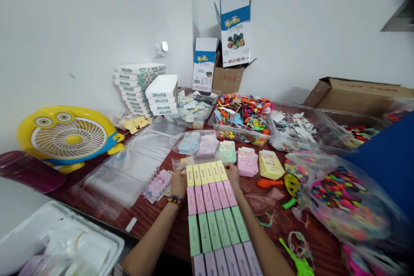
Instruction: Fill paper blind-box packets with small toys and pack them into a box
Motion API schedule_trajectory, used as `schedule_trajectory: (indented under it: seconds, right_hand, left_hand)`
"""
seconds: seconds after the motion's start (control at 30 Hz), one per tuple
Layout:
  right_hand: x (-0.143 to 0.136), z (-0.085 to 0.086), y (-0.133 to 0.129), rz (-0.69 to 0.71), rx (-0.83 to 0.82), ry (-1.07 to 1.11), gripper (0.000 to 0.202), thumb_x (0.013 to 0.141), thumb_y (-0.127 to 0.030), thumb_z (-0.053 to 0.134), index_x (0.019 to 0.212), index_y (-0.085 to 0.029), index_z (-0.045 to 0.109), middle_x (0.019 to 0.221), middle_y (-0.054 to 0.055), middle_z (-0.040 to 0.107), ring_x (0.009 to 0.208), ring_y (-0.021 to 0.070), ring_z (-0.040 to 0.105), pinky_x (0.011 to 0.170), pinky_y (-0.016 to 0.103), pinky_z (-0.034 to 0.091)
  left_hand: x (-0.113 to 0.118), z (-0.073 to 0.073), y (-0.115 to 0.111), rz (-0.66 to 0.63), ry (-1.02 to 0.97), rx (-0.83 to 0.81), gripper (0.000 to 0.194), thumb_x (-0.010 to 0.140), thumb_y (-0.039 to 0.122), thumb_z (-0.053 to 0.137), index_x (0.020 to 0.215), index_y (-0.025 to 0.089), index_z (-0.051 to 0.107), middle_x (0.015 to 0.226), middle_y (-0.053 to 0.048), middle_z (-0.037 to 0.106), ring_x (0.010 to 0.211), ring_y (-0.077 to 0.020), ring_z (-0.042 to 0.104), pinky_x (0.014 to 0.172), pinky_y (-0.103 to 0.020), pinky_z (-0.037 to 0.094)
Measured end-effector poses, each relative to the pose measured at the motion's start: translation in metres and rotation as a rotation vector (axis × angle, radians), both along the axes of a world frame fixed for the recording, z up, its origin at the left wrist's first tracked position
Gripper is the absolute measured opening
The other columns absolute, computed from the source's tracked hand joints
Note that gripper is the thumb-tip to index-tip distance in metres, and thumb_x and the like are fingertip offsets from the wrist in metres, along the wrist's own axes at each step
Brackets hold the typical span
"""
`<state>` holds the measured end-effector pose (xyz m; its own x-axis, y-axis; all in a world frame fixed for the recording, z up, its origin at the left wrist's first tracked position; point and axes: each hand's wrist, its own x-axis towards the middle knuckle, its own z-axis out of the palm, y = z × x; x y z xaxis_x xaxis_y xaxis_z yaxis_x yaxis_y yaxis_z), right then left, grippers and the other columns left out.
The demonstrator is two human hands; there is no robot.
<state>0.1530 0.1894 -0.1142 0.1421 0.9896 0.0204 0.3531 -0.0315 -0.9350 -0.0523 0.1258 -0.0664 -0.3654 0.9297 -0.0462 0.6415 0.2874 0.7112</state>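
A block of small cartons (207, 198) in rows of yellow, pink, green and lilac stretches from the bottom edge toward the table's middle. My left hand (179, 183), with a beaded bracelet at the wrist, closes on the left side of the yellow end. On the opposite side my right hand (232, 174) grips the same end, its fingers partly hidden behind the cartons. Just beyond lie stacks of cards: green (227, 151), pink (247, 161) and yellow (271, 164). Left of my left hand are some printed pink packets (158, 185).
Clear plastic bags (136, 155) cover the table's left part, near a yellow fan (71, 138). White boxes (161, 95) are stacked behind. Tubs of small colourful toys (242, 116) line the back. A bag of bright pieces (343, 198) and an orange balloon (270, 183) lie right.
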Motion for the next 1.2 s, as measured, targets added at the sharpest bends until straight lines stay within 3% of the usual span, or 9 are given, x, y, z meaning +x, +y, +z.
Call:
schedule_trajectory:
  seconds: [0.13,0.27,0.53,0.73,0.87,0.97,1.07,1.2]
  right_hand:
    - [0.006,0.008,-0.007,-0.041,-0.065,-0.020,0.012,0.061,-0.031,0.055,0.054,-0.023,0.053,0.058,0.002,0.065,0.058,0.0197,0.058,0.052,0.026,0.041]
    - [0.018,0.019,-0.020,-0.016,-0.078,-0.049,0.014,0.061,-0.032,0.058,0.053,-0.023,0.051,0.056,0.000,0.063,0.059,0.0194,0.055,0.054,0.026,0.038]
    - [0.043,0.027,-0.047,0.090,-0.106,-0.087,0.013,0.061,-0.030,0.060,0.053,-0.022,0.052,0.056,-0.002,0.059,0.058,0.0174,0.052,0.055,0.025,0.034]
    - [0.060,0.031,-0.051,0.256,-0.117,-0.051,0.006,0.064,-0.026,0.058,0.060,-0.021,0.059,0.063,-0.001,0.065,0.063,0.0175,0.055,0.056,0.024,0.038]
    - [0.076,0.037,-0.045,0.380,-0.157,-0.008,0.012,0.068,-0.029,0.059,0.067,-0.019,0.066,0.067,0.001,0.068,0.063,0.0177,0.058,0.056,0.024,0.042]
    - [0.082,0.043,-0.031,0.354,-0.126,0.020,0.021,0.075,-0.035,0.057,0.078,-0.018,0.069,0.077,0.003,0.070,0.071,0.0185,0.061,0.061,0.025,0.046]
    - [0.076,0.045,-0.013,0.310,-0.070,0.041,0.023,0.075,-0.034,0.060,0.088,-0.019,0.070,0.088,0.004,0.072,0.083,0.0197,0.063,0.070,0.027,0.048]
    - [0.059,0.043,0.000,0.308,-0.076,0.060,0.023,0.074,-0.028,0.058,0.091,-0.017,0.071,0.072,0.002,0.069,0.066,0.0172,0.060,0.059,0.025,0.046]
  left_hand:
    - [0.006,0.004,-0.011,-0.044,-0.082,0.038,0.018,0.086,0.022,0.063,0.101,0.014,0.070,0.106,-0.010,0.074,0.098,-0.0229,0.070,0.088,-0.038,0.053]
    - [0.012,0.008,-0.025,-0.112,-0.167,0.089,0.033,0.082,0.018,0.056,0.113,0.017,0.069,0.111,-0.010,0.075,0.097,-0.0247,0.071,0.084,-0.033,0.054]
    - [0.017,0.014,-0.054,-0.271,-0.216,0.078,0.049,0.079,0.015,0.049,0.126,0.020,0.063,0.117,-0.008,0.073,0.109,-0.0261,0.068,0.093,-0.038,0.052]
    - [0.016,0.014,-0.057,-0.395,-0.230,0.042,0.040,0.079,0.014,0.050,0.114,0.021,0.069,0.114,-0.009,0.074,0.110,-0.0275,0.067,0.094,-0.039,0.051]
    - [0.010,0.014,-0.059,-0.435,-0.267,0.035,0.027,0.078,0.019,0.057,0.101,0.022,0.071,0.106,-0.008,0.076,0.110,-0.0274,0.067,0.096,-0.039,0.050]
    - [0.002,0.014,-0.062,-0.349,-0.282,0.070,0.020,0.081,0.031,0.060,0.097,0.021,0.066,0.102,-0.008,0.074,0.098,-0.0255,0.069,0.092,-0.040,0.053]
    - [-0.004,0.013,-0.059,-0.156,-0.271,0.140,0.038,0.085,0.046,0.057,0.110,0.019,0.053,0.109,-0.010,0.067,0.092,-0.0231,0.069,0.085,-0.040,0.055]
    - [-0.005,0.005,-0.041,-0.062,-0.277,0.169,0.065,0.079,0.048,0.062,0.129,0.015,0.039,0.128,-0.017,0.057,0.101,-0.0229,0.067,0.084,-0.038,0.056]
